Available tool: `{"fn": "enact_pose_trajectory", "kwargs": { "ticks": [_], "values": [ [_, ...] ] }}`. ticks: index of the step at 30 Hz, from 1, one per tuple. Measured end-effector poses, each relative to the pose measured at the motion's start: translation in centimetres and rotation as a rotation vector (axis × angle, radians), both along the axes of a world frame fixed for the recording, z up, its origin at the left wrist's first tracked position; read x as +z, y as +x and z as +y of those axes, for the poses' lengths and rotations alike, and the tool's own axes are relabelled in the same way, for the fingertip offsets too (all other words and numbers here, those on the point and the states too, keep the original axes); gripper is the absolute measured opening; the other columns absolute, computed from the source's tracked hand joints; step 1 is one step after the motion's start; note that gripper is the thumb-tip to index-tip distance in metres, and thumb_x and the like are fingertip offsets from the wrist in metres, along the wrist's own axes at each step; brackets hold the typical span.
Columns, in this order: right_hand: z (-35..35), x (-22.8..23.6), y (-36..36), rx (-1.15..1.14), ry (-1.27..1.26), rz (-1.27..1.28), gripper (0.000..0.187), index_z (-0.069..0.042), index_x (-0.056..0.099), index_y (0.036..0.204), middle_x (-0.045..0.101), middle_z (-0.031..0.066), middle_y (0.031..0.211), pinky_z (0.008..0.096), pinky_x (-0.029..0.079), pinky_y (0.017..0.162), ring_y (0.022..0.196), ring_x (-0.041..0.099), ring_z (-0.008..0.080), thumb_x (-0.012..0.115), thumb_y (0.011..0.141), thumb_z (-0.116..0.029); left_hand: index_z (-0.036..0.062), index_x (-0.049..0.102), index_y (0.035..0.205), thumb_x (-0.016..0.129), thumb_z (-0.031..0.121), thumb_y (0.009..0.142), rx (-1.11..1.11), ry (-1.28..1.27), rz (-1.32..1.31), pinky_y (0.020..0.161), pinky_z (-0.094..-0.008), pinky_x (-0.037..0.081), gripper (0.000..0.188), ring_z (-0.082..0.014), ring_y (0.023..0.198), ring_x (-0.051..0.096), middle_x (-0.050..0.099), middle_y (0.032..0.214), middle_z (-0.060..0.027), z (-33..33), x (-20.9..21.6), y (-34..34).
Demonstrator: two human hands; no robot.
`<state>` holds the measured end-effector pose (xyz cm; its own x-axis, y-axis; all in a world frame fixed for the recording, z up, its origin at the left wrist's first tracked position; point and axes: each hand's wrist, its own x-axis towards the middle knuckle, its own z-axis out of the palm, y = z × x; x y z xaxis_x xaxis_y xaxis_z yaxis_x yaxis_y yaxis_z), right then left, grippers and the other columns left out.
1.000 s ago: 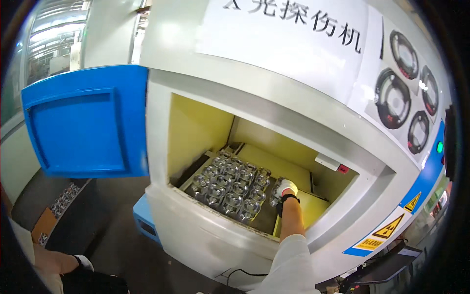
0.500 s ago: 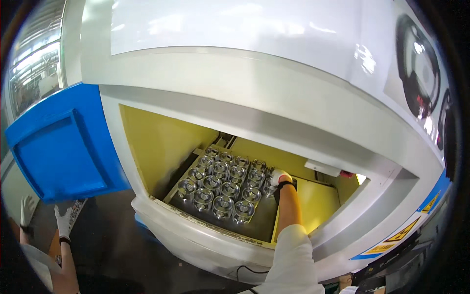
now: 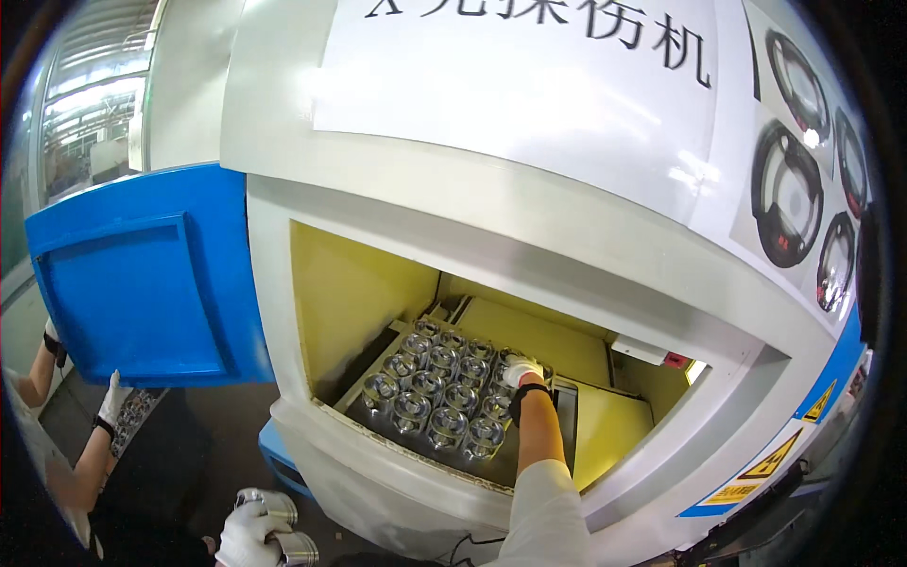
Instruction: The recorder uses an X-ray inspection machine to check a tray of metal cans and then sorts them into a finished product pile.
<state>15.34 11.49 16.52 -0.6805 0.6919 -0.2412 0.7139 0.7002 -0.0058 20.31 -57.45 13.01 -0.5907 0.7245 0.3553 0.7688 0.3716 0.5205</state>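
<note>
Smooth white paint covered the cabinet, whose opening showed flat yellow walls and a grey metal tray bearing rows of round, shiny pistons. Since half a second earlier, the left hand had come into view low down, white-gloved and gripping two pistons, and a co-worker's gloved hand had come up to the blue door. The gloved right hand was over the rightmost pistons; whether it gripped one could not be told. Those on the tray looked silvery, with hollow tops.
</note>
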Motion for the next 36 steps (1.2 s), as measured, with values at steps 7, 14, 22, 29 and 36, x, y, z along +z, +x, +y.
{"fn": "enact_pose_trajectory", "kwargs": {
  "ticks": [7,14,22,29,36],
  "values": [
    [-1.3,6.8,3.8,-0.02,0.385,0.632,0.045,-0.008,0.066,0.131,0.063,0.0218,0.138,0.0518,0.051,0.105,0.126,0.06,0.0439,0.056,0.095,-0.033,0.0142,0.073,0.083,0.081,0.008,0.07,-0.386,0.089,0.321,0.074,-0.0474,0.056,0.017,-0.0361,0.084,0.069,0.071,0.097,-0.0088,15.5,14.8,-8.0],
    [-23.2,20.0,16.7,0.244,0.631,1.137,0.03,-0.008,0.072,0.116,0.073,0.018,0.118,0.0479,0.054,0.095,0.109,0.068,0.0378,0.063,0.088,-0.013,0.0138,0.076,0.096,0.072,0.003,0.081,-0.783,0.022,0.361,0.089,-0.0442,0.057,0.02,-0.0349,0.098,0.068,0.068,0.101,-0.0111,37.2,18.0,-8.1],
    [-38.6,17.7,33.4,0.376,0.311,0.85,0.039,-0.003,0.073,0.11,0.073,0.0137,0.114,0.0453,0.058,0.085,0.099,0.071,0.0358,0.065,0.071,0.001,0.0116,0.075,0.124,0.061,0.008,0.086,-0.927,-0.574,0.482,0.104,-0.046,0.052,0.041,-0.0372,0.125,0.061,0.063,0.133,-0.0179,52.6,11.5,1.3],
    [-47.0,-5.3,51.0,-0.537,0.173,0.786,0.042,0.0,0.066,0.134,0.07,0.0181,0.129,0.0405,0.052,0.105,0.118,0.067,0.0321,0.063,0.093,0.002,0.0034,0.08,0.111,0.071,0.012,0.079,-0.928,-0.694,0.64,0.088,-0.0485,0.061,0.035,-0.0401,0.11,0.073,0.075,0.114,-0.0232,55.6,5.2,4.8],
    [-52.7,-26.1,57.0,-1.096,-0.781,1.502,0.053,-0.002,0.055,0.146,0.059,0.0179,0.147,0.0472,0.046,0.113,0.134,0.057,0.0344,0.066,0.1,-0.026,0.0129,0.076,0.124,0.077,0.013,0.074,-0.814,-0.809,0.654,0.1,-0.0471,0.055,0.05,-0.0381,0.124,0.063,0.066,0.13,-0.0179,58.0,3.2,1.4]
  ]
}}
